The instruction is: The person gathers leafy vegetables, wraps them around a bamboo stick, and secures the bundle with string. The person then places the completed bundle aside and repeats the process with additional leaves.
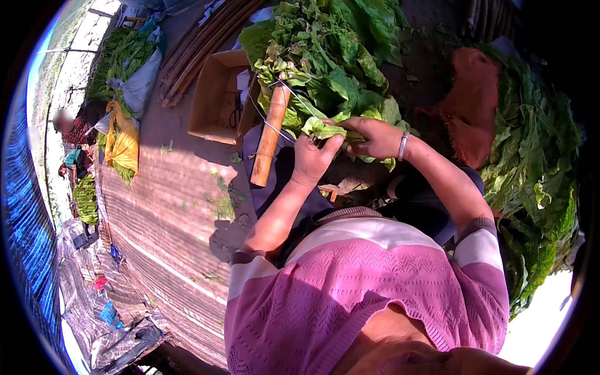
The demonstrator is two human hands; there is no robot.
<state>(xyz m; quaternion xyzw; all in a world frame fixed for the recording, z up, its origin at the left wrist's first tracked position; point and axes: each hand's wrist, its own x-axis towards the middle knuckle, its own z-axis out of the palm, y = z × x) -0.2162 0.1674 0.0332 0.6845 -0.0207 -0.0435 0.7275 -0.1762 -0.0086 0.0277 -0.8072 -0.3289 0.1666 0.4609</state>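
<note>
A bamboo pole (269, 138) lies across my lap, its near end sticking out from a row of large green leaves (347, 84) tied along it. White string (300, 101) runs from the pole towards my hands. My left hand (313, 157) pinches the stem end of a small bunch of green leaves (323, 130) between thumb and fingers. From the other side, my right hand (370, 137), with a metal bangle at the wrist, holds the same bunch. The two hands nearly touch, just to the right of the pole. Some fingertips are hidden by leaf.
An open cardboard box (213, 101) stands left of the leaves, with bamboo poles (206, 51) behind it. A large leaf heap (534, 178) and red cloth (473, 108) lie at right. Farther left are a yellow sack (123, 140) with leaves, and people (75, 129).
</note>
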